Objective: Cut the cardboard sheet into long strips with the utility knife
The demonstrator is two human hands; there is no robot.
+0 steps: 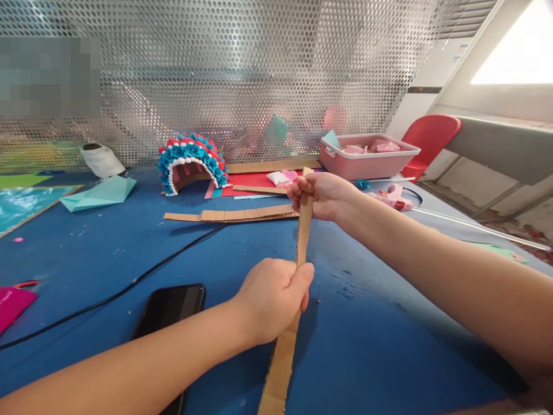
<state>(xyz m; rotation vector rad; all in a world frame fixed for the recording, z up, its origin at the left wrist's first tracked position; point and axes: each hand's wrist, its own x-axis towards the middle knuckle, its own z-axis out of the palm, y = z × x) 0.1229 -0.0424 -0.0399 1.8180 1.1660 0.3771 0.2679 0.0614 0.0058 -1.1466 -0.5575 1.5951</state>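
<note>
A long, narrow cardboard strip (283,360) runs from the bottom edge of the view up and away from me. My left hand (276,297) is wrapped round its middle, thumb on top. Farther up, my right hand (322,196) grips the strip close to its far end, and a short tip sticks out above the fingers. Between the two hands the strip is bare and slightly bent. More cardboard strips (242,215) lie flat on the blue table (194,259) just beyond, left of my right hand.
An arch covered in blue and red paper flowers (192,155) stands at the back. Behind my right hand are a pink bin (367,161) and a pink glue gun (394,197). A black cable (138,279) crosses the left side. A phone (173,305) lies beneath my left forearm.
</note>
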